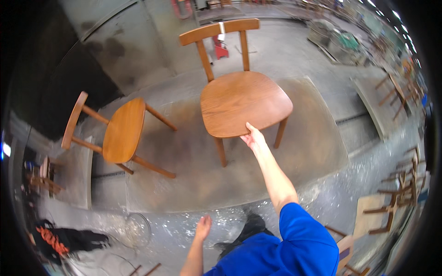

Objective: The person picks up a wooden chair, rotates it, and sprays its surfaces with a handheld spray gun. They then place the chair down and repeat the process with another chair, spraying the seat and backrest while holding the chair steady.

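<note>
your right hand (251, 138) grips the seat edge (270, 122) of the central wooden chair (244, 101) on the stained platform (317, 124); your left hand (203, 227) hangs open, empty. likely stiff, fairly light; the backrest (239, 26) suits lifting.

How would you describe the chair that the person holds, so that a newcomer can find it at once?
Find the wide, stained panel on the floor, then the wooden chair over it, facing the person. The right hand holds its seat's front edge. Unlike the sideways-turned chair to its left, it shows a white strip on its backrest.
</note>
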